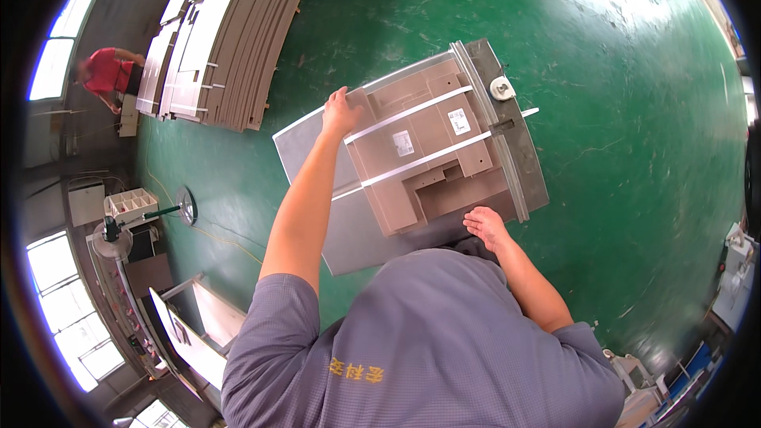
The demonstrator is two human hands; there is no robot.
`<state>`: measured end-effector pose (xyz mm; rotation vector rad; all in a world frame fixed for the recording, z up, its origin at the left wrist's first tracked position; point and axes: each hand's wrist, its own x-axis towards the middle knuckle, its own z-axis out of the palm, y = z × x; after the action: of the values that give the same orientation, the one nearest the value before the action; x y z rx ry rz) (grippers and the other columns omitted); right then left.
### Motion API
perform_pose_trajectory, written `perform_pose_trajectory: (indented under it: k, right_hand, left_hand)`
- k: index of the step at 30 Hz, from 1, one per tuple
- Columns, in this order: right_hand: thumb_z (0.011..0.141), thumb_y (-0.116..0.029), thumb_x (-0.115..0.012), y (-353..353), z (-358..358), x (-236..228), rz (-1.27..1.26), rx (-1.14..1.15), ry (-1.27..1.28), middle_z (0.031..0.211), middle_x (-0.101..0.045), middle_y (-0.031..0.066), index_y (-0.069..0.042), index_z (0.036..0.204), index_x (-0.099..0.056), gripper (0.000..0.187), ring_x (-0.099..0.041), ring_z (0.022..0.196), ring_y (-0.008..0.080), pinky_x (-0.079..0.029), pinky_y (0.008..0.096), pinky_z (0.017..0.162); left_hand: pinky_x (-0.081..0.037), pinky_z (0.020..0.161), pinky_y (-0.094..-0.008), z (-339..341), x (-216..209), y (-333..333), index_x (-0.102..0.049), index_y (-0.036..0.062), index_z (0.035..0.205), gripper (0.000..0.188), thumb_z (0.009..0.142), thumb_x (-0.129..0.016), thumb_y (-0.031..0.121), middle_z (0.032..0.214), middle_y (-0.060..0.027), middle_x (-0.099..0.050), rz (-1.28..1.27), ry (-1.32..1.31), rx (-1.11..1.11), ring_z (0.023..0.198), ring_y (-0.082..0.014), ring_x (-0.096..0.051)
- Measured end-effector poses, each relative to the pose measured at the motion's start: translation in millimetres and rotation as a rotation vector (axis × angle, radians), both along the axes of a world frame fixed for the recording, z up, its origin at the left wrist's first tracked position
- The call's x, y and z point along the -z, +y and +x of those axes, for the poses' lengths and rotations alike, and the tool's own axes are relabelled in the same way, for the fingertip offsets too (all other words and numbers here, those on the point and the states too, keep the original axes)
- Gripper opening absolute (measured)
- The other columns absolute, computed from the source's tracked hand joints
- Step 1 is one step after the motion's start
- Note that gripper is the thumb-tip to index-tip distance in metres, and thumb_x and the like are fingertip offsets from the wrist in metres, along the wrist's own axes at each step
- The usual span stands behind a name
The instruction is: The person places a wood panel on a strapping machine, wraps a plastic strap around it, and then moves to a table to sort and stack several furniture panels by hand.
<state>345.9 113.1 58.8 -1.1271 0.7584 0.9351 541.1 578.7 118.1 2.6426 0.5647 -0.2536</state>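
Note:
A stack of brown flat panels (424, 121) lies on a grey metal table (357, 226) in front of me. Two white straps (420, 162) run across it, and two white labels are on its top face. Against the stack's far left corner, my left hand (341, 113) has its fingers stretched out. My right hand (487, 227) is at the near right side, beside a recessed cutout in the stack, with its fingers extended and nothing in them. A metal rail (491, 135) borders the stack's right end, and a white round part (501, 88) sits beyond it.
Strapped brown panels (230, 47) stand in a tall pile at the far left, with a person in a red shirt (107, 71) beside it. A fan (111, 242), a white divided box (131, 204) and leaning boards (186, 341) are at left. Green floor (626, 111) surrounds the table.

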Motion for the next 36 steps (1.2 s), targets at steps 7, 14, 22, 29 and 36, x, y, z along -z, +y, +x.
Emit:
perform_pose_trajectory:
  k: [7,14,22,29,36]
  right_hand:
    - [0.1,-0.02,-0.062,11,-2,6,0.09,0.147,0.04,0.12,-0.067,0.0145,-0.004,0.129,-0.055,0.034,-0.068,0.109,0.0271,-0.054,0.0404,0.093]
    - [0.101,-0.019,-0.06,23,-1,10,0.077,0.17,0.075,0.12,-0.066,0.0163,-0.004,0.121,-0.057,0.026,-0.067,0.111,0.0293,-0.054,0.0429,0.096]
    - [0.102,-0.02,-0.06,27,3,13,0.086,0.195,0.079,0.12,-0.065,0.0184,-0.003,0.12,-0.055,0.025,-0.067,0.114,0.0314,-0.053,0.0442,0.099]
    - [0.098,-0.017,-0.066,37,-1,19,0.0,0.23,0.014,0.106,-0.067,0.0104,-0.007,0.103,-0.061,0.012,-0.069,0.105,0.0273,-0.057,0.0415,0.092]
    - [0.094,-0.019,-0.07,59,21,30,-0.089,0.002,-0.204,0.104,-0.065,0.0029,-0.013,0.103,-0.064,0.013,-0.062,0.103,0.0166,-0.052,0.037,0.092]
  left_hand:
    - [-0.053,0.097,-0.0421,46,21,24,-0.071,0.0071,0.124,0.049,0.092,-0.069,0.044,0.117,-0.019,-0.073,-0.044,0.12,0.123,0.111,-0.0351,-0.068]
    - [-0.052,0.097,-0.0448,57,21,23,-0.073,0.0063,0.119,0.054,0.095,-0.06,0.053,0.117,-0.0208,-0.073,-0.067,0.222,0.125,0.111,-0.0373,-0.068]
    - [-0.053,0.093,-0.0406,59,13,22,-0.076,0.0075,0.115,0.044,0.098,-0.064,0.047,0.111,-0.0175,-0.075,-0.15,0.22,0.075,0.104,-0.0317,-0.07]
    - [-0.054,0.091,-0.045,50,18,28,-0.074,0.004,0.107,0.053,0.095,-0.061,0.054,0.107,-0.0206,-0.074,-0.06,0.222,0.049,0.103,-0.0374,-0.07]
    - [-0.052,0.076,-0.0479,-95,-5,97,-0.071,-0.0028,0.096,0.059,0.095,-0.061,0.056,0.083,-0.0252,-0.07,-0.039,0.109,-0.166,0.079,-0.0394,-0.068]
